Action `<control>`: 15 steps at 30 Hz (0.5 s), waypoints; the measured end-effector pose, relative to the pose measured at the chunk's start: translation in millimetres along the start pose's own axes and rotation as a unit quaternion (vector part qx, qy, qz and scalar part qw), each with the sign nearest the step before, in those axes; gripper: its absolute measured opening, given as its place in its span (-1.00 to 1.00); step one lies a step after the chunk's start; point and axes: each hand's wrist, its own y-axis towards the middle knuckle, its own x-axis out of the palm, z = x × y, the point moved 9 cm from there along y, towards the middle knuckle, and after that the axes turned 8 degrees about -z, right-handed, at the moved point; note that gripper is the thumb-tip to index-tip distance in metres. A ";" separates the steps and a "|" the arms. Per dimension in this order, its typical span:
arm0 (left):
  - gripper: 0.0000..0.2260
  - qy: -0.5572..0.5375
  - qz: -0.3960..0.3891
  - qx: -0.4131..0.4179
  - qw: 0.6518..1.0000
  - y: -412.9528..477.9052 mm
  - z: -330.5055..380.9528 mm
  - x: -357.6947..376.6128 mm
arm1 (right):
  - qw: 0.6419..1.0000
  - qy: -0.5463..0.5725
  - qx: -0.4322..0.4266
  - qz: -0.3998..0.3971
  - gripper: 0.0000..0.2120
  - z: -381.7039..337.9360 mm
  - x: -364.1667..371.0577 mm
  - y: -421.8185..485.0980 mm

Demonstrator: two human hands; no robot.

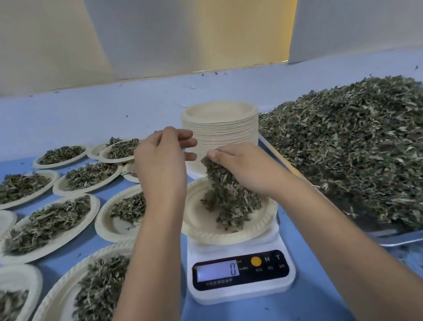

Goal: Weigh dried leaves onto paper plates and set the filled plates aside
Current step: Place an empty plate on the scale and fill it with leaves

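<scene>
Leaves (224, 192), crumbled grey-green with pale stems, spill in a loose clump from the right hand (246, 167), whose fingers curl round them, onto the paper plate (228, 234) sitting on the white scale (242, 286). Its display (217, 270) reads 0. The left hand (161, 159) hovers just above and left, fingers loosely bent, thumb and forefinger slightly apart, nothing visible between them. Behind stands a stack of plates (223, 130); the big heap (372, 156) lies right, filled plates (48, 227) left.

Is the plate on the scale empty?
No, the plate on the scale has dried leaves on it, under the right hand.
</scene>
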 end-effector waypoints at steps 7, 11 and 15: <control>-0.74 -0.009 0.002 -0.002 1.000 -1.5 -1.2 -0.7 | 0.996 0.087 0.018 0.023 -0.57 4.3 -6.2 1.8; -0.75 -0.010 0.005 0.000 1.000 -1.8 -1.0 -2.2 | 0.971 0.204 0.006 0.123 -0.69 5.6 -21.0 -1.0; -0.74 -0.003 0.003 -0.001 1.000 -1.6 -0.9 -0.5 | 0.952 0.267 -0.006 0.150 -0.73 7.3 -26.3 -2.6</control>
